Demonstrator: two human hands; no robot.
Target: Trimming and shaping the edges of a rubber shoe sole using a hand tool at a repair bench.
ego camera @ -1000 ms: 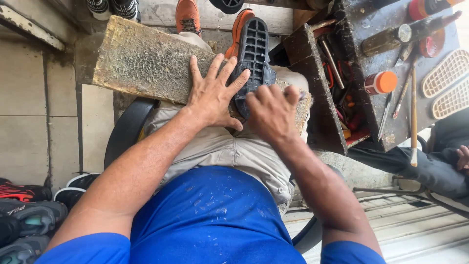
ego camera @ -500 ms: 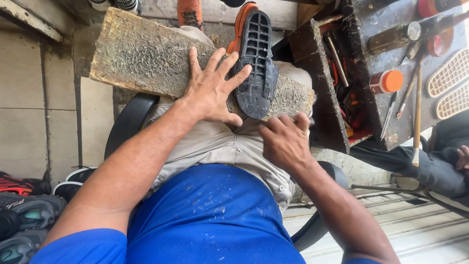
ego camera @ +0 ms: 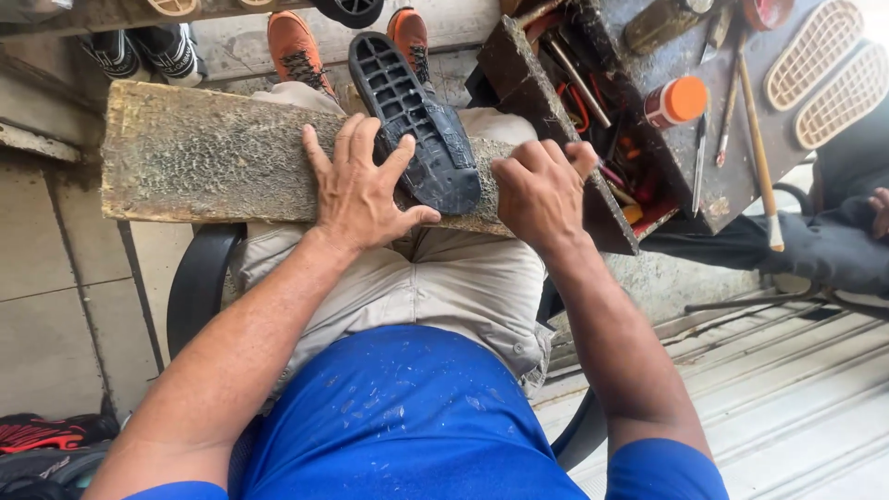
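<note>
- Sole (ego camera: 412, 125), black, lies tread-up on the board (ego camera: 204, 153).
- Left hand (ego camera: 361, 190) presses flat on the sole's near end, fingers spread wide.
- Right hand (ego camera: 537, 190) rests just right of the sole, fingers curled, holding nothing visible.

The shoe sole (ego camera: 414, 125) is black with a grid of squares, the board (ego camera: 204, 153) is scratchy brown, and the shirt (ego camera: 398, 421) is blue with white specks.

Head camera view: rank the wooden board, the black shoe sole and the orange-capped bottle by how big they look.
1. Wooden board, clearly largest, spanning the lap.
2. Black shoe sole, lying on the board under the left hand.
3. Orange-capped bottle, smallest, though it sits farther from the camera.
</note>
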